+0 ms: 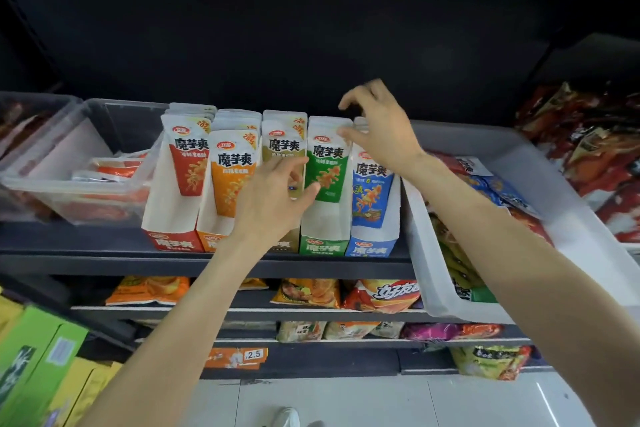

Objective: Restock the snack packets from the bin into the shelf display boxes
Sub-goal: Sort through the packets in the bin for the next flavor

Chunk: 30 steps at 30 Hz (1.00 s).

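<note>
Reaching into the middle of the frame, we have our left hand (pixel 277 198) in front of the olive display box (pixel 282 243), fingers loosely spread and touching the olive packet (pixel 284 144), with the thumb against the neighbouring green packet (pixel 327 170); whether it actually grips anything we cannot tell. Our right hand (pixel 379 130) hovers just above and right of it, fingers half curled and holding nothing, the thumb brushing the top of the green packet. Around them, five display boxes stand side by side on the shelf (pixel 104 258): red (pixel 173 239), orange (pixel 207 241), olive, green (pixel 323 246) and blue (pixel 370 248), each with upright packets. At the right of the frame sits the white bin (pixel 571 218), snack packets (pixel 498 191) lying loose inside. A clear tub (pixel 69 198) stands at the left.
</note>
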Each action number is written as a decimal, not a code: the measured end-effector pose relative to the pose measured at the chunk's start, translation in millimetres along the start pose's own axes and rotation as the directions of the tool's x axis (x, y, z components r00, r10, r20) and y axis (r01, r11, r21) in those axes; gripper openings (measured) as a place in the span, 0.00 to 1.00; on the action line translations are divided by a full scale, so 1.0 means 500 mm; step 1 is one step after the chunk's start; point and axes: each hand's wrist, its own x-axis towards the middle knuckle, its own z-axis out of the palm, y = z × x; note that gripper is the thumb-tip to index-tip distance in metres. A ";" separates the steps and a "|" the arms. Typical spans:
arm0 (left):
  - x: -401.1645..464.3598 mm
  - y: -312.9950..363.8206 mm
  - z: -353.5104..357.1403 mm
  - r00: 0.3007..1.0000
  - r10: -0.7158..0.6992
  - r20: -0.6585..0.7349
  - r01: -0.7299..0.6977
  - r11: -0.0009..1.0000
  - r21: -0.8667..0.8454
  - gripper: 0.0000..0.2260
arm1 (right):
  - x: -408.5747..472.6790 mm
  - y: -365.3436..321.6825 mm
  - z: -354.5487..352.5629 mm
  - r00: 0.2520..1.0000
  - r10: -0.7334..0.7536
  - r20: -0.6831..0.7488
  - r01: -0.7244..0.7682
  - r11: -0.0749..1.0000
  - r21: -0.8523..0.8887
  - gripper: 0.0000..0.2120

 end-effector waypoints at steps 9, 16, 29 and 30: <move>0.043 0.208 0.057 0.596 0.777 -0.200 -0.802 0.588 -0.106 0.08 | -0.330 0.162 -0.207 0.921 0.382 0.074 -0.388 0.917 0.095 0.11; 0.097 0.356 0.218 0.651 0.657 0.382 -0.670 0.733 -0.118 0.13 | -0.453 0.258 -0.245 0.680 0.649 0.341 -0.542 0.759 -0.361 0.18; 0.160 0.375 0.240 0.732 0.473 0.490 -0.261 0.860 -0.439 0.03 | -0.439 0.235 -0.250 0.760 0.617 0.206 -0.632 0.775 0.011 0.24; 0.161 0.370 0.225 0.737 0.471 0.484 -0.196 0.835 -0.515 0.03 | -0.433 0.229 -0.253 0.765 0.623 0.164 -0.643 0.753 0.141 0.21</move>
